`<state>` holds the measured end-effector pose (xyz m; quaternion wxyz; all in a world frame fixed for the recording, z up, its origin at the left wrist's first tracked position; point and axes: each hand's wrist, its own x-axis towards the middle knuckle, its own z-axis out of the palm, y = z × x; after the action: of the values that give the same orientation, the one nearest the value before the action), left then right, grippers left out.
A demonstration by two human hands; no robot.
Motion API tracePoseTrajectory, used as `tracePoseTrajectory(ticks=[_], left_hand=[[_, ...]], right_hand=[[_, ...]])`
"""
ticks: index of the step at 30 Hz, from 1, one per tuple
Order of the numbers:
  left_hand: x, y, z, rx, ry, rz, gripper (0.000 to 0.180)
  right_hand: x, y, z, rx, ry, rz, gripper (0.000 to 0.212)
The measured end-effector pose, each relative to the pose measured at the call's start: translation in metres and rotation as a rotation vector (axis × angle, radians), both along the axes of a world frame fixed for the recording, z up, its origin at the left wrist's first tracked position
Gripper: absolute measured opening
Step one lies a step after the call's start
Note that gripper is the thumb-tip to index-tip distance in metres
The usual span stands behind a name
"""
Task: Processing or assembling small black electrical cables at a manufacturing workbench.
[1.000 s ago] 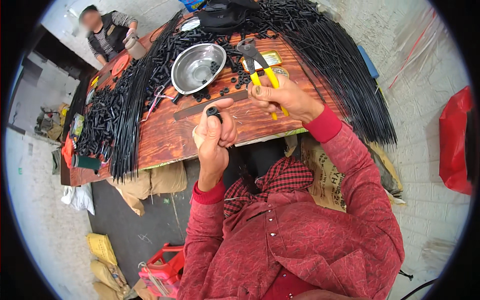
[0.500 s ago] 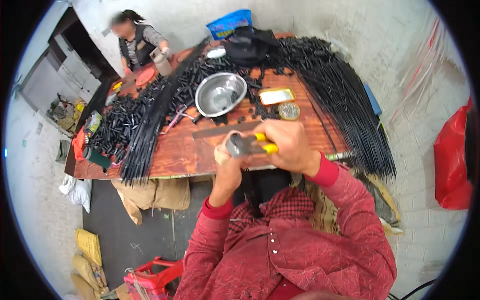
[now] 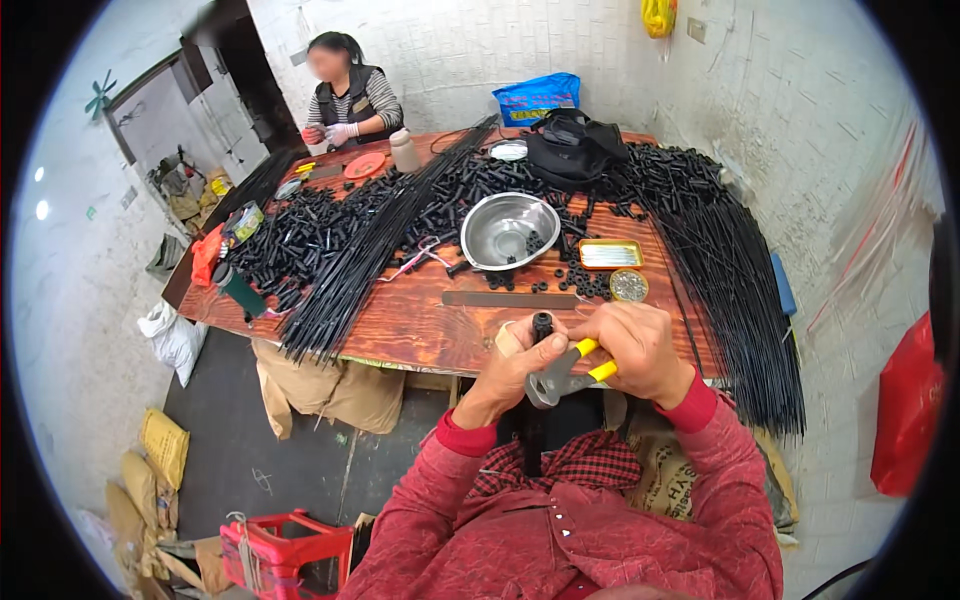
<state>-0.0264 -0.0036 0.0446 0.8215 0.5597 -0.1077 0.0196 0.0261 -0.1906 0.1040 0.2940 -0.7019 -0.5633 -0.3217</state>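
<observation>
White tiled walls (image 3: 800, 120) enclose the room. A wooden bench (image 3: 420, 325) stands on a dark floor (image 3: 230, 440). A doorway (image 3: 160, 130) opens beyond the bench's far left corner.

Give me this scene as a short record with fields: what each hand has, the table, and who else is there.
Left hand: holds a small black tube piece upright
Right hand: grips yellow-handled pliers, jaws pointing toward the left hand
Table: wooden, with a steel bowl, heaps of black tube pieces and bundles of black rods
Other person: at the far end of the table, hands at the tabletop
</observation>
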Motion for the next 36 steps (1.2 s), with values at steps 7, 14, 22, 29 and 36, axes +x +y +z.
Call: tracePoseTrajectory(ticks=[7,14,22,29,36], left_hand=[[-0.01,-0.005,0.005,-0.012,-0.005,-0.032,0.022],[-0.006,-0.009,-0.002,0.016,-0.026,0.118,0.019],[-0.001,-0.004,0.002,-0.126,-0.048,0.037,0.022],[-0.004,-0.009,-0.003,-0.115,-0.046,0.035,0.02],[-0.003,-0.01,-0.011,-0.106,-0.098,0.05,0.024]], right_hand=[[-0.003,-0.003,-0.005,0.014,0.117,0.096,0.027],[-0.005,0.001,-0.02,0.145,0.697,0.03,0.018],[-0.003,0.006,-0.025,0.247,1.05,0.151,0.018],[-0.008,0.004,-0.026,0.201,0.675,0.022,0.015],[-0.008,0.011,-0.03,0.223,0.623,0.008,0.015]])
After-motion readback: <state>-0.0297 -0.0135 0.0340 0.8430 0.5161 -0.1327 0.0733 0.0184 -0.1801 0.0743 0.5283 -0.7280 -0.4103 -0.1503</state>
